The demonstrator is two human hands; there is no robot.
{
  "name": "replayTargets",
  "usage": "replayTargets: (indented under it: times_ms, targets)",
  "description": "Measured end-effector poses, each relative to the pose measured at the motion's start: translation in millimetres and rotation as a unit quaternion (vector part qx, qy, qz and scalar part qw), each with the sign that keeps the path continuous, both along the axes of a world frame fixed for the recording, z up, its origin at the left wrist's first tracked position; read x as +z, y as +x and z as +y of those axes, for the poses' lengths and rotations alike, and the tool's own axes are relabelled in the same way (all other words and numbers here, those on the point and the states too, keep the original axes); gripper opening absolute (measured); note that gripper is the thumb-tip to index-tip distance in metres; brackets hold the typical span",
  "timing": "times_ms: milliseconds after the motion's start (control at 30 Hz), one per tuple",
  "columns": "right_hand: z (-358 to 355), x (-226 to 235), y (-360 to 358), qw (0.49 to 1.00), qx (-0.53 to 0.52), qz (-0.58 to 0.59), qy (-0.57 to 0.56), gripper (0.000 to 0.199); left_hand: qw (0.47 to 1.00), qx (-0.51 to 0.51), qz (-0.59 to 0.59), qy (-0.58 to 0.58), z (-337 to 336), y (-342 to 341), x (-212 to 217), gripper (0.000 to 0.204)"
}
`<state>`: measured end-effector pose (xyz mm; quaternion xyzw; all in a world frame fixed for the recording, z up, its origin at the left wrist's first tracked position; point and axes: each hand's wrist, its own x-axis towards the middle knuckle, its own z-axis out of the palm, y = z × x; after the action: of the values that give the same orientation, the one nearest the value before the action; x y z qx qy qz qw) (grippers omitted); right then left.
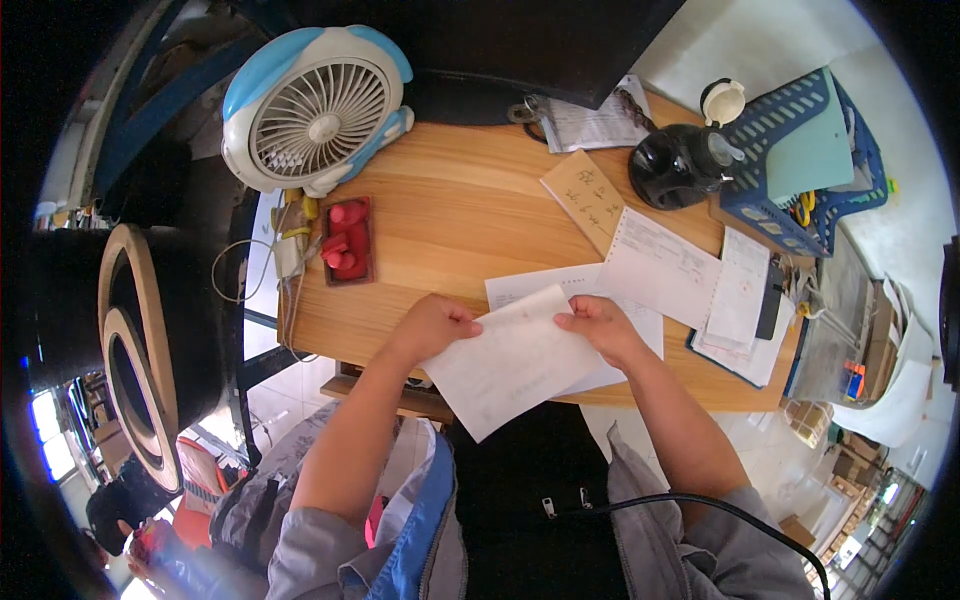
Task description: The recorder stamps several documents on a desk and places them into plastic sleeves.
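Observation:
Between my two hands a sheet of white paper (510, 365) is held up at the desk's front edge, tilted, its lower corner hanging over my lap. My left hand (434, 327) pinches its left edge, thumb on top. At the upper right, my right hand (603, 328) grips it the same way. Beneath it, other printed sheets (640, 322) lie flat on the wooden desk (450, 215). To the right are a printed form (655, 262), a narrow slip (738, 290) and a clipboard (745, 362) with papers. A brown booklet (585, 205) with handwriting lies behind them.
A blue and white fan (320, 110) stands at the back left, near a red tray (348, 245) holding red stamps. A black bottle (675, 165) with its lid flipped up stands beside a blue basket (765, 215) of files. A black cable (720, 503) crosses my right sleeve.

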<state>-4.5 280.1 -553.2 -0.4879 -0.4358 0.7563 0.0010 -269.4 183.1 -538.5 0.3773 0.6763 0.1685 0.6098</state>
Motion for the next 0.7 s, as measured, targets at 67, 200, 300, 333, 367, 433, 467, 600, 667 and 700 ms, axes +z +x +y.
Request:
replayTargets:
  times_ms: [67,200,300,333,367,433,467,600,667,700]
  targets:
    - [1.0,3.1,-0.9,0.993,0.016,-0.055,0.102,0.025,0.999,-0.022,0.011,0.022,-1.5,0.7,-5.7,0.02]
    - [-5.1,39.5,-40.4,0.763,0.058,-0.149,0.627,0.03,0.996,-0.076,0.02,0.046,7.9,14.9,3.8,0.023]
    - [-9.2,47.6,-59.1,0.728,0.249,-0.039,0.637,0.024,0.981,-0.144,0.056,0.115,12.8,22.3,14.9,0.023]
    - [-6.3,50.0,-64.2,0.755,0.326,-0.072,0.563,0.019,0.971,-0.167,0.078,0.15,13.2,25.7,16.9,0.023]
    - [-3.2,51.2,-64.7,0.774,0.399,-0.103,0.481,0.017,0.971,-0.168,0.072,0.155,12.3,24.9,20.1,0.023]
    - [-4.9,44.7,-58.7,0.791,0.36,-0.072,0.489,0.017,0.964,-0.178,0.118,0.16,3.7,14.7,27.4,0.022]
    - [-6.5,44.6,-57.9,0.789,0.369,-0.072,0.485,0.017,0.964,-0.177,0.117,0.161,-0.7,12.8,27.9,0.022]
    - [6.1,39.6,-41.2,0.797,0.359,-0.07,0.481,0.016,0.969,-0.115,0.142,0.166,-27.9,-4.0,31.4,0.018]
    - [37.9,44.3,-15.8,0.788,0.357,-0.161,0.476,0.019,0.978,-0.054,0.113,0.166,-39.1,-11.9,32.8,0.017]
    - [39.2,38.8,-8.9,0.785,0.353,-0.169,0.48,0.019,0.98,0.002,0.137,0.146,-45.5,-17.7,29.8,0.018]
